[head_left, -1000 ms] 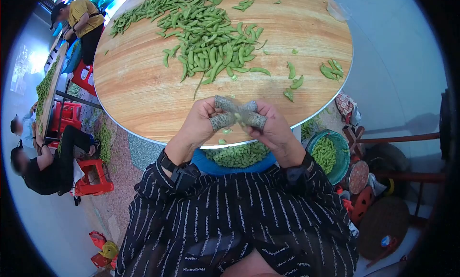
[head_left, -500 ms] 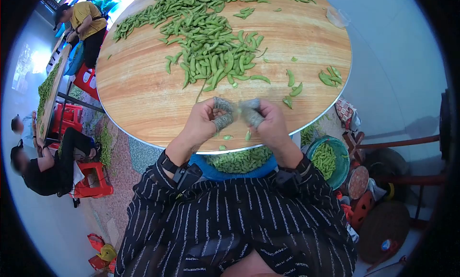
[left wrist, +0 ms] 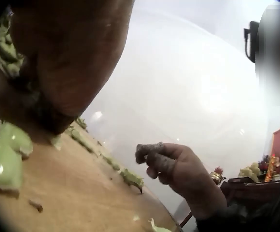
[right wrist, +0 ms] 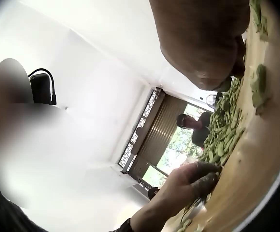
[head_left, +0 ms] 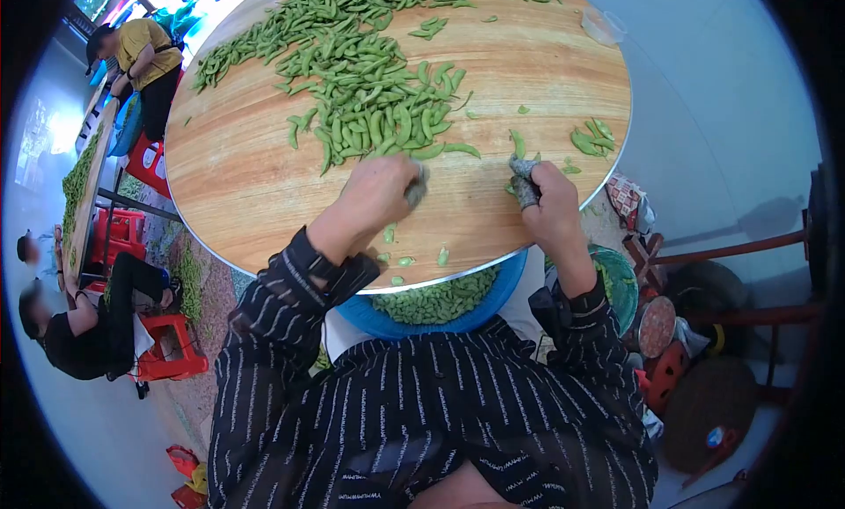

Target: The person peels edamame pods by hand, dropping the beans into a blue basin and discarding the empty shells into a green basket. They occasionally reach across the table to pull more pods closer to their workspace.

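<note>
On the round wooden table (head_left: 264, 192), my left hand (head_left: 378, 192) reaches the near edge of a heap of green bean pods (head_left: 374, 130). In the right wrist view its fingertips are right at the pods, in grey finger covers (right wrist: 205, 186); I cannot tell whether they grip one. My right hand (head_left: 554, 205) is farther right, over a few loose pods (head_left: 518, 143). The left wrist view shows its covered thumb and finger (left wrist: 154, 150) drawn together, with nothing visible between them. Shelled pale green beans (head_left: 406, 261) lie near the table's front edge.
Below the front edge stands a blue basin (head_left: 361, 320) of shelled beans. A green tub (head_left: 627, 284) with pods is on the right. A small pod cluster (head_left: 591, 139) and a clear plastic container (head_left: 603, 25) lie toward the table's right. Other people sit at a table on the left.
My hands were close together at the front of the table. They have parted: the left moved up to the heap, the right moved right to the loose pods. More beans lie near the edge.
</note>
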Available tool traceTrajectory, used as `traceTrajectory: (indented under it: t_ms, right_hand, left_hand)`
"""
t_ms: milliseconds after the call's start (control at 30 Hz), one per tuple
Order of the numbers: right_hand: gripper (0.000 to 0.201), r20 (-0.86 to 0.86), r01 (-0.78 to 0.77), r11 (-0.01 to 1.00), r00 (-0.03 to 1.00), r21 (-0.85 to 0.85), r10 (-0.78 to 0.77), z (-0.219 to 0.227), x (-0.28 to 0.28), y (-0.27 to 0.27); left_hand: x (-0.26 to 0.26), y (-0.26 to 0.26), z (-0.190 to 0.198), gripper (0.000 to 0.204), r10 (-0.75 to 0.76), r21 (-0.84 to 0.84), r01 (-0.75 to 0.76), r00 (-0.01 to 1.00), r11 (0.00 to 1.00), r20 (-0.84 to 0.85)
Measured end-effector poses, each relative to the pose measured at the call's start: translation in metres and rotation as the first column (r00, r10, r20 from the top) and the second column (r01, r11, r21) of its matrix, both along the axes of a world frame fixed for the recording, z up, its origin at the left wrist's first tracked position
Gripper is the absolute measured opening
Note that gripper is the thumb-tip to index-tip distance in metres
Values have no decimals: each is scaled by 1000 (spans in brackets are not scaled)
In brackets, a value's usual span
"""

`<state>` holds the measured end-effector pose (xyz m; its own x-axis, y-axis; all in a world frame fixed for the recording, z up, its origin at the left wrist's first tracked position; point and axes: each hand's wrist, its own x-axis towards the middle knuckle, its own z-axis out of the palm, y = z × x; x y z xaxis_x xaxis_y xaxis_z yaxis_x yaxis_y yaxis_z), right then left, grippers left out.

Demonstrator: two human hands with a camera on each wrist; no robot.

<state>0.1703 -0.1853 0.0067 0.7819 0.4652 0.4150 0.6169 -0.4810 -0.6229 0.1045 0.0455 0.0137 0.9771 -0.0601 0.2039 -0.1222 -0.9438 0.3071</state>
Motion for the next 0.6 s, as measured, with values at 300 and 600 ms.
traceTrajectory:
  t_ms: [300, 600]
  right_hand:
    - [23, -420, 5, 917, 890, 399, 178, -7, -17, 13]
    - [19, -580, 137, 825, 774, 548, 256, -10, -31, 12]
  left_hand:
    - [32, -24, 16, 16, -114, -44, 124, 977, 991, 181]
    - [41, -24, 8, 12, -137, 137, 122, 984, 983, 112]
